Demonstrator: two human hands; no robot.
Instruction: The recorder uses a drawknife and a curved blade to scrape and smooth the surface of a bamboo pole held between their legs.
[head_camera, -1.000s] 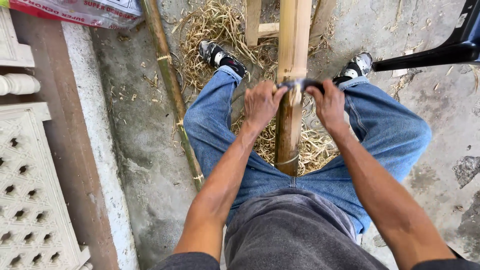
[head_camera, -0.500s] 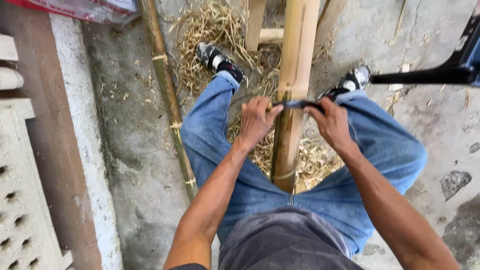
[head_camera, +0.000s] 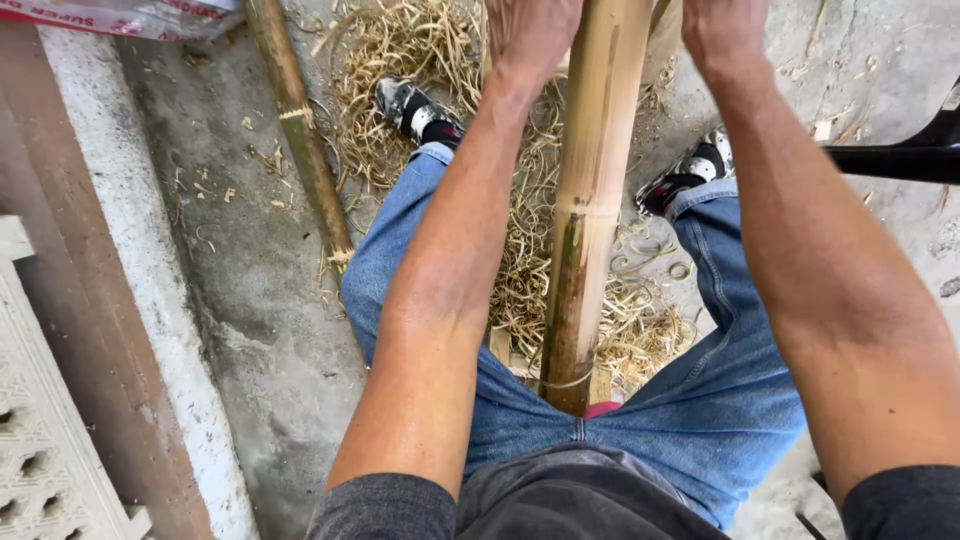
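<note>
Fingers: lost past the top edge on both sides, so can't tell whether open, closed or clamped on anything; only backs of left hand (head_camera: 530, 30) and right hand (head_camera: 725, 28) showing, one each side of the thick bamboo pole (head_camera: 590, 220), both arms stretched well fwd. Looks like the far end of a working stroke along the pole, judging by the full reach and the heap of curled shavings (head_camera: 560, 300) under and around it; no tool in view, so can't say what does the cutting. Next move, as a guess: needs even pressure from both sides, wrists level, and the pole kept pinned so as not to roll or slide. Pole position: between the legs, near end tucked against the jeans (head_camera: 730, 400) at the crotch, w/ a thin band or wire ring round it just above that end. Long axis: running straight away from the body, close to vertical in the picture, tipped slightly right toward the far end, which goes out of frame up top between the hands. Near half darker and greenish, far half pale yellow, node ridge approx. midway. Feet either side: left shoe (head_camera: 415, 108) and right shoe (head_camera: 690, 175) on the concrete floor (head_camera: 250, 300). Also a thinner bamboo pole (head_camera: 300, 130) lying on the floor to the left, well apart, roughly parallel.
</note>
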